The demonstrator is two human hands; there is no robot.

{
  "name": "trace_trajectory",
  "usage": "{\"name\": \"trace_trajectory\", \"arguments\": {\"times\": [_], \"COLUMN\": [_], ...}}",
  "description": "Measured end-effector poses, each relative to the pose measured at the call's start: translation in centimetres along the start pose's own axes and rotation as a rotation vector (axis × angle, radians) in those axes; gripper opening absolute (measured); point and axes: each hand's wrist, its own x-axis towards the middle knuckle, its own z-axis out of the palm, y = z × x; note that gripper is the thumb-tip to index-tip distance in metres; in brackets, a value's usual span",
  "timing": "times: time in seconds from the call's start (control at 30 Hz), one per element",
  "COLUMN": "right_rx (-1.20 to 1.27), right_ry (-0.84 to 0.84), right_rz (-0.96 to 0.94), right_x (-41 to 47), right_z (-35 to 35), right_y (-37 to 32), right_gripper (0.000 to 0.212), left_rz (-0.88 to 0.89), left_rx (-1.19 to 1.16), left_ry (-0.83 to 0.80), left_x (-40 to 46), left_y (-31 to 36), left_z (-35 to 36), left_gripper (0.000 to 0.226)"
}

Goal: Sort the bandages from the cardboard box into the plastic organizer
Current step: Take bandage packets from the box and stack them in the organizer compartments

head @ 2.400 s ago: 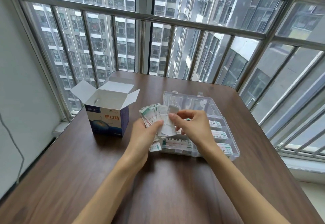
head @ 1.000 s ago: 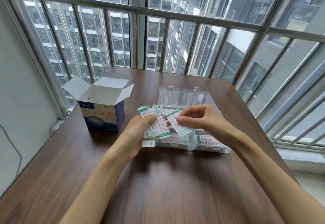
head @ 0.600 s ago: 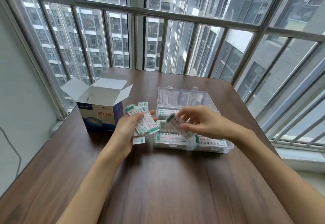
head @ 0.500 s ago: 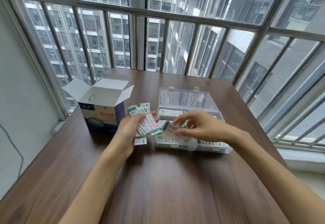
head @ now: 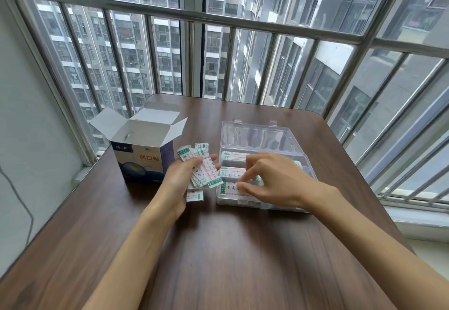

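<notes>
While the left hand (head: 181, 183) still grips its bandages (head: 202, 172), the right hand (head: 272, 179), fingers straightened, now presses one into the organizer (head: 308, 171)

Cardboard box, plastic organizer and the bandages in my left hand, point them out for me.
cardboard box (head: 143, 163), head view, printed front face.
plastic organizer (head: 257, 137), head view, open clear lid.
bandages (head: 206, 171), head view, fanned stack's top wrapper.

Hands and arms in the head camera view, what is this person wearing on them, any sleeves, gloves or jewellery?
Nothing visible. The left hand and right hand are bare, without gloves, rings or watch. Both forearms are uncovered to the frame's lower edge; no sleeves, straps, cables or markings show.
</notes>
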Motion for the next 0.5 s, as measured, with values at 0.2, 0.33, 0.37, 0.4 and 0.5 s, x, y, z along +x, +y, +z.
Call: {"name": "trace_trajectory", "arguments": {"times": [0.2, 0.33, 0.37, 0.4, 0.5], "right_rx": [0.32, 0.129, 0.114, 0.097, 0.045], "right_ry": [0.01, -0.105, -0.118, -0.121, -0.099], "right_rz": [0.228, 0.284, 0.292, 0.299, 0.314], "right_x": [-1.1, -1.5, -1.4, -1.4, -1.2], "right_z": [-2.9, -2.9, -2.6, -2.3, -1.7], "right_y": [1.9, 1.5, 1.1, 0.8, 0.3], "right_gripper": [0.016, 0.018, 0.019, 0.02, 0.024], "left_rz": [-0.012, -0.025, -0.027, -0.029, -0.032], "left_rx": [0.021, 0.024, 0.026, 0.024, 0.03], "left_ry": [-0.003, -0.015, -0.014, -0.015, -0.012], "left_x": [-0.1, -0.1, -0.1, -0.1, -0.1], "left_y": [0.1, 0.1, 0.0, 0.0, -0.1], "left_z": [0.0, 0.2, 0.2, 0.2, 0.0], "left_gripper": [0.017, 0.018, 0.018, 0.017, 0.018]}}
